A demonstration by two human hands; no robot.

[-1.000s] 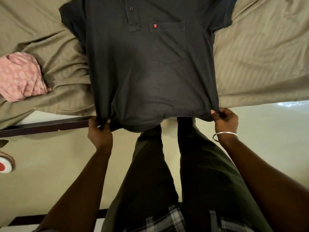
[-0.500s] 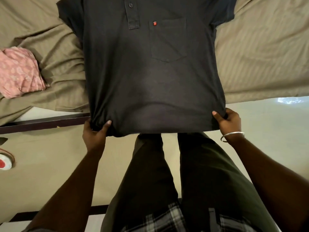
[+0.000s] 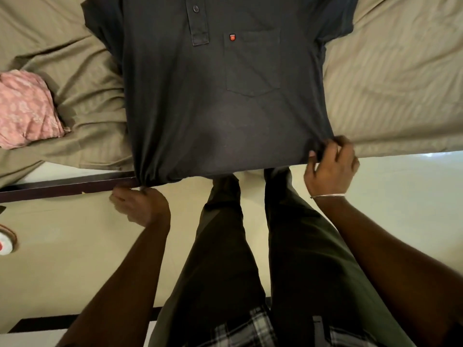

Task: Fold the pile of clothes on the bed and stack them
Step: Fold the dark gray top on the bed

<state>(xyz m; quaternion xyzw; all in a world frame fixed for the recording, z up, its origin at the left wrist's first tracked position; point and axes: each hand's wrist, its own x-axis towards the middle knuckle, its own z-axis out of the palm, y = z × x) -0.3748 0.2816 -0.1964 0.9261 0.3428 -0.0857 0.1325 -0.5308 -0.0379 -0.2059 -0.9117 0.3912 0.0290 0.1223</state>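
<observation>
The person's dark trouser legs (image 3: 250,246) are filling the near middle of the view, standing on a pale floor (image 3: 75,259) that is lying open to either side of them. Just beyond, the left hand (image 3: 141,205) is pinching the bunched lower left corner of a dark grey polo shirt (image 3: 220,116) right at the bed's dark wooden edge (image 3: 67,187), though the fingertips are tucked under the cloth and blurred. The right hand (image 3: 330,166), wearing a thin bangle (image 3: 327,196) at the wrist, is gripping the opposite hem corner with curled fingers. The shirt is lying face up on the olive bedsheet (image 3: 390,83), its hem hanging over the near edge of the bed and its body stretching away (the chest pocket and a small red badge are showing). The collar and the sleeve ends are being cut off by the top of the frame. To the left, well apart from the shirt, a crumpled pink patterned cloth (image 3: 25,108) is resting on the rumpled sheet. At the far left edge, a round white and red object (image 3: 5,244) is sitting on the floor, only partly visible and too cropped to identify.
</observation>
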